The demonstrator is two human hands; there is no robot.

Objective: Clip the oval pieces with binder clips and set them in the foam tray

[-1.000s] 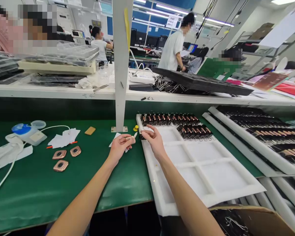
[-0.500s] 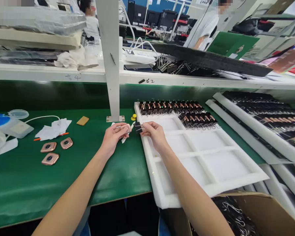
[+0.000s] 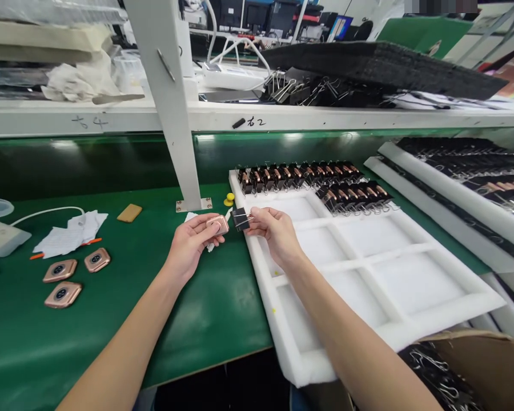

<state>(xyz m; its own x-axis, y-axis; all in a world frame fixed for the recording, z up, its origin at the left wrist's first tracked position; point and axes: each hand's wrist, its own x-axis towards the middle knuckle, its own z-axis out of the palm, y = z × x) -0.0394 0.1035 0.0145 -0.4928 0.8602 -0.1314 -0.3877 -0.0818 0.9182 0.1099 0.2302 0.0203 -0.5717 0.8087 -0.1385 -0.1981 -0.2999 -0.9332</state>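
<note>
In my left hand (image 3: 191, 242) is a rose-gold smartwatch case (image 3: 219, 224), pinched between thumb and fingers, with a bit of white paper or cloth showing behind it. My right hand (image 3: 276, 231) grips a black binder clip (image 3: 240, 219) by its wire handles. The clip's black body faces the watch case, a small gap apart. Three more rose-gold watch cases (image 3: 62, 294) lie on the green mat at the left, their dark round sensors facing up. Rows of black clips with rose-gold pieces in them (image 3: 278, 176) stand along the far side of the white foam tray (image 3: 364, 262).
A metal post (image 3: 165, 103) rises from the mat behind my hands. Further left lie white papers (image 3: 71, 233) and a tan sponge (image 3: 129, 213). More loaded foam trays (image 3: 445, 211) are stacked at the right. A cardboard box (image 3: 488, 359) of clips sits at lower right.
The view has shifted, so the post and the loose watch cases sit further left. Both hands keep their holds on the watch case and binder clip, whose body now shows more broadly.
</note>
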